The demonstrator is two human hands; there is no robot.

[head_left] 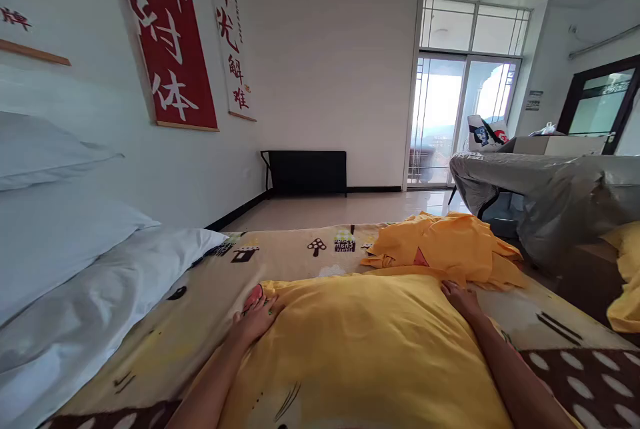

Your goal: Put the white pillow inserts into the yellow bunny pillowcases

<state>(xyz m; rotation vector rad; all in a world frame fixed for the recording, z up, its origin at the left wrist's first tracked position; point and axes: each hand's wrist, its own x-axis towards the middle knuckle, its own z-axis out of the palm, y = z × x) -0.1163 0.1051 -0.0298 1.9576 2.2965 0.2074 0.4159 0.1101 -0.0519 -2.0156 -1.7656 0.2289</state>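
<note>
A plump yellow pillow (380,342) lies in front of me on the patterned bedding (280,256). My left hand (256,319) rests on its far left corner, next to a red and green print, with the fingers laid out over the fabric. At the far right corner, my right hand (463,299) touches the pillow with its fingers extended. Just beyond that corner is a crumpled heap of orange-yellow cloth (445,246), close to my right fingertips. Parts of the fingers on both hands are hard to make out.
White pillows (65,229) are stacked along the left wall. A table under grey plastic sheeting (555,176) stands at the right, with more yellow cloth (627,276) near it. A black folded panel (307,172) leans by the far wall, left of a glass sliding door (440,122).
</note>
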